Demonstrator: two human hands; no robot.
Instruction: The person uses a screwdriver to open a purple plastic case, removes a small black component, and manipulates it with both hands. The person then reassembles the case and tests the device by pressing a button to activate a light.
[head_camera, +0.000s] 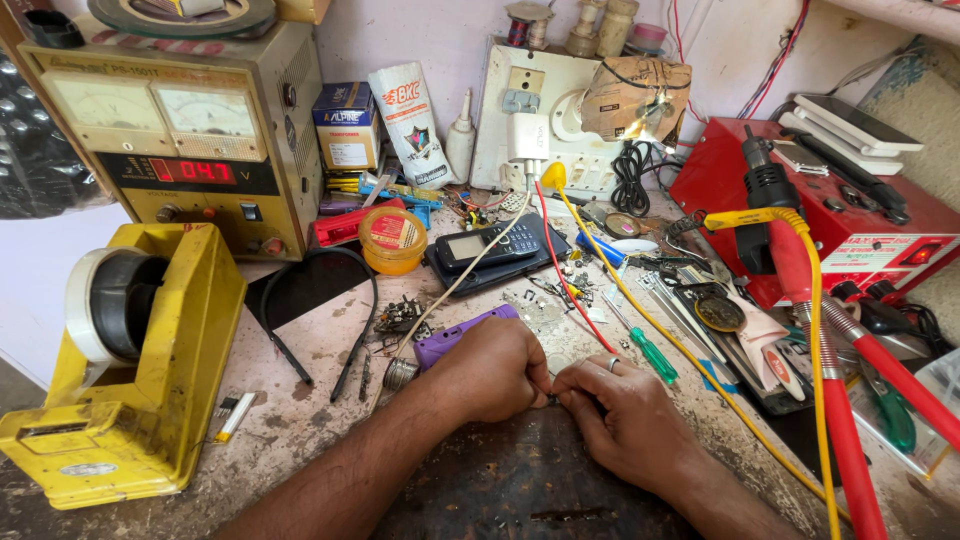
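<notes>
My left hand (490, 370) and my right hand (625, 415) meet at the fingertips over the worn bench, pinching a small dark part (551, 399) between them; the part is mostly hidden by the fingers. A ring sits on a right-hand finger. A purple phone casing (450, 338) lies just behind my left hand, partly covered by it. A green-handled screwdriver (655, 356) lies right beside my right hand. A red wire (560, 270) and a yellow wire (640, 310) run from the back of the bench toward my hands.
A yellow tape dispenser (130, 380) stands at left, a bench power supply (190, 140) behind it. Dark keypad phones (495, 250) and an orange round tin (392, 238) lie mid-bench. A red soldering station (850, 220), red and yellow cables (830, 400) and scattered tools crowd the right.
</notes>
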